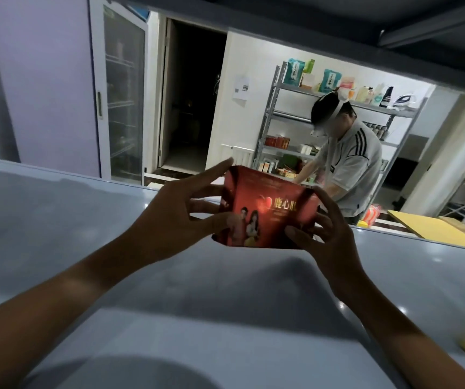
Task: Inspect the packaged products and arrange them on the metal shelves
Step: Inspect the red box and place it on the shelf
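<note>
Head view: a red box (267, 211) is held up in both hands above a pale grey glossy surface (57, 220), clear of it, and its shadow falls on the sheen below. The printed face, with 2 pictured figures and gold lettering, is turned toward the camera, which fits the checking part of the task: held this way the front panel can be read and looked over for damage.

The left hand (175, 217) takes the box at its left end. Its thumb lies across the lower front and its fingers are spread along the side, the forefinger stretched up toward the top left corner. The right hand (329, 220) grips the right end, thumb on the lower front edge and fingers curled round behind. A hold at the 2 ends leaves the middle of the panel uncovered and should make it easy to tilt or turn the box to see another face.

Placement looks not yet begun. Across the room a grey metal shelf rack (279, 108) stands against the white wall, bags and cartons lined along its top tier and more red boxes lower down. A second person (349, 164) in a light striped shirt bends over its lower shelf. A glass-door cabinet (122, 94) stands at left beside a dark doorway, and a yellow board (433, 226) lies to the right.
</note>
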